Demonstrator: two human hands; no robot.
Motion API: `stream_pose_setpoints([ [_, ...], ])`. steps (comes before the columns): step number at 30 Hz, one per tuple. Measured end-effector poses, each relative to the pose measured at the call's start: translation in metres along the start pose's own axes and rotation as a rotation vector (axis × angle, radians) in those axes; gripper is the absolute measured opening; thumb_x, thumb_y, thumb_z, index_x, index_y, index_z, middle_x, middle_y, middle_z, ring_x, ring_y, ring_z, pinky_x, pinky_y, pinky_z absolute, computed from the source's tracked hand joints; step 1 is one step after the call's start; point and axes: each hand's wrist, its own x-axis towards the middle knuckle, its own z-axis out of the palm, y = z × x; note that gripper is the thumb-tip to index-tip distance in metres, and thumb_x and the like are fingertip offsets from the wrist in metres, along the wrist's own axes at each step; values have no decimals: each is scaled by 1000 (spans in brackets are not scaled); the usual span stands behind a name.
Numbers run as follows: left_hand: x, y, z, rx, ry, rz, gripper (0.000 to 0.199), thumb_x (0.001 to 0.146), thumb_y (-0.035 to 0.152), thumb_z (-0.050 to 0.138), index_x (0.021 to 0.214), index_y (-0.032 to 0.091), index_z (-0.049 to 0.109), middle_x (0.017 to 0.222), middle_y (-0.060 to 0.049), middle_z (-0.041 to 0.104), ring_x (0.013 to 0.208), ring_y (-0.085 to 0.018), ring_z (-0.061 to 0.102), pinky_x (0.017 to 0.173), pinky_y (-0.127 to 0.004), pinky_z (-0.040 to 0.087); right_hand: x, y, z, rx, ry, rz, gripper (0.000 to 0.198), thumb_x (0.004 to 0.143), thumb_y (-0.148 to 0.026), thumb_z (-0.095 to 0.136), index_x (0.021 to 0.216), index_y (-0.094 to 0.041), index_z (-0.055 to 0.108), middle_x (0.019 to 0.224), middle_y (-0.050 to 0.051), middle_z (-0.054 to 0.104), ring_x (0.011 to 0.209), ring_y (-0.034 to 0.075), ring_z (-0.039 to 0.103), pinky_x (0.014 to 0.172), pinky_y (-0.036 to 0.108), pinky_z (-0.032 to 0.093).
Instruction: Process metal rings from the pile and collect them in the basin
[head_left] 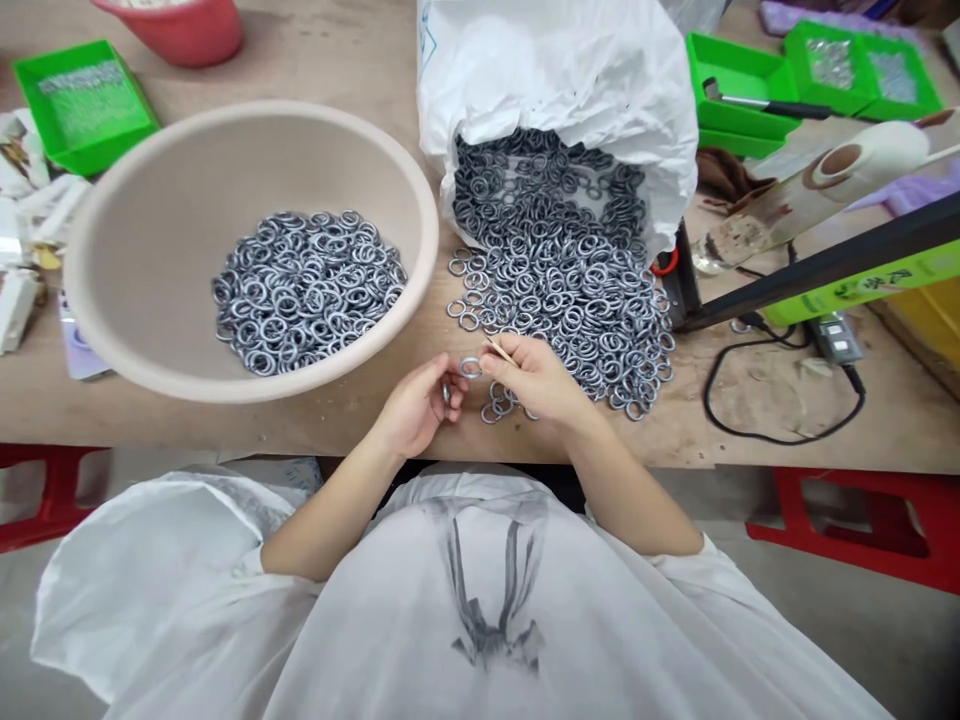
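Observation:
My left hand (418, 402) is closed, with a grey ring (447, 394) held in its curled fingers. Between my two hands, at the fingertips, another grey ring (470, 368) is held up; which hand bears it is hard to tell. My right hand (541, 382) pinches a thin, pale pointed stick (501, 350), its tip turned toward the upper left. A pile of grey rings (577, 300) spills from a white sack (555, 70) onto the table just beyond my right hand. Up and to the left, a wide beige basin (187, 170) holds a heap of similar rings (307, 290).
Green trays (82, 105) stand at the back left, with more green trays (742, 70) at the back right. A red bowl (187, 30) is behind the basin. On the right are a dark slanted bar (825, 265), a spray bottle (817, 180) and a black cable (780, 440).

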Motion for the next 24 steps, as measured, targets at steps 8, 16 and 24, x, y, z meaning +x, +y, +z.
stream_pose_setpoints([
  [8, -5, -6, 31, -32, -185, -135, 50, 75, 57, 74, 71, 16, 47, 58, 7, 41, 41, -1, 28, 39, -13, 19, -23, 4, 6, 341, 55, 10, 38, 84, -57, 66, 90, -20, 60, 76, -1, 63, 68, 12, 61, 65, 25, 50],
  [16, -11, -15, 41, 49, -112, 10, 56, 72, 64, 73, 67, 17, 45, 52, 7, 40, 41, -2, 27, 39, -15, 18, -29, 0, 9, -6, 233, -136, 35, 90, -57, 59, 87, -22, 63, 73, 1, 63, 70, 17, 60, 66, 30, 47],
  [24, -12, -11, 43, -36, 16, 80, 54, 71, 56, 78, 63, 18, 41, 49, 9, 36, 40, -2, 26, 39, -16, 20, -39, -5, 11, -509, 277, -350, 54, 97, -62, 39, 69, -19, 55, 66, 2, 56, 60, 13, 47, 58, 28, 31],
])
